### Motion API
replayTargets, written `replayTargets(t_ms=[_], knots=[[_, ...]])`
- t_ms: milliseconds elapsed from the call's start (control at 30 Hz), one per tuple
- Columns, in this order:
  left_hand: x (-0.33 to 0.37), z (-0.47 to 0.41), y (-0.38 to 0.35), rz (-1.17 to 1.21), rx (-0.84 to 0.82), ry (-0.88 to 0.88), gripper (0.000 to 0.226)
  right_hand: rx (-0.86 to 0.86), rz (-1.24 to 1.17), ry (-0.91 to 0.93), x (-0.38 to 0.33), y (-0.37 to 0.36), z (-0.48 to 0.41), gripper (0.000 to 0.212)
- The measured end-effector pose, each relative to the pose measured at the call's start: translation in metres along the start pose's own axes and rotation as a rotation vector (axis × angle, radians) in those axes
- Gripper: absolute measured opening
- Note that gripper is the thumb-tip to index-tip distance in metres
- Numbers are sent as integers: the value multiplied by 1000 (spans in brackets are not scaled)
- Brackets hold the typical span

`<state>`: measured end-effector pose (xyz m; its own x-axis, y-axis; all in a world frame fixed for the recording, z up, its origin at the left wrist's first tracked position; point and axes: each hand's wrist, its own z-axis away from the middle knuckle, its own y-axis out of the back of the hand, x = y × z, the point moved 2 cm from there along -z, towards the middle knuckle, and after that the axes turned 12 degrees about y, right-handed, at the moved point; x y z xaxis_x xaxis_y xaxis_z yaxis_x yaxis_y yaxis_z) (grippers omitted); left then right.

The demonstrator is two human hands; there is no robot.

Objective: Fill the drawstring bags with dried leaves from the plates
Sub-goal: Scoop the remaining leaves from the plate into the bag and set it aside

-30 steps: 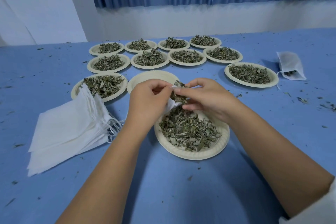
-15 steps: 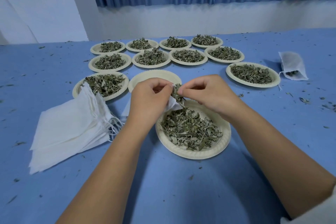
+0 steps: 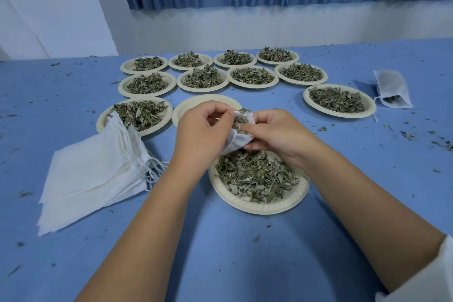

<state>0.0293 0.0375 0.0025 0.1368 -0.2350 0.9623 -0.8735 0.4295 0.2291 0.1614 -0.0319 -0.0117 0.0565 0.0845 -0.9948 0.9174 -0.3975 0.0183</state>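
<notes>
Just under the grip on the drawstring bag (image 3: 239, 141) sits a leaf-filled plate (image 3: 259, 207); an empty plate (image 3: 193, 105) lies just behind. To the grip's left a stack of bags (image 3: 98, 174) blocks the way. To its right, bare tablecloth (image 3: 343, 154) lies open up to another leaf plate (image 3: 340, 115).

One plate (image 3: 192, 105) partly behind left hand (image 3: 203, 131)

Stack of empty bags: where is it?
Head view: the stack lies on the table's left side, left of the left hand, its far corner overlapping a leaf-filled plate.
</notes>
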Motion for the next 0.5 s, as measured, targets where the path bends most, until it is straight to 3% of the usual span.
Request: replayTargets(t_ms=[200, 400, 500], knots=[[1, 5, -4, -64, -38, -50, 20, 125, 336, 59, 4, 1, 1, 7], [-2, -1, 2, -32, 25, -8, 28, -70, 150, 43, -12, 7, 4, 14], [-3, -1, 1, -51, 22, -14, 27, -5, 145, 46, -18, 15, 3, 13]])
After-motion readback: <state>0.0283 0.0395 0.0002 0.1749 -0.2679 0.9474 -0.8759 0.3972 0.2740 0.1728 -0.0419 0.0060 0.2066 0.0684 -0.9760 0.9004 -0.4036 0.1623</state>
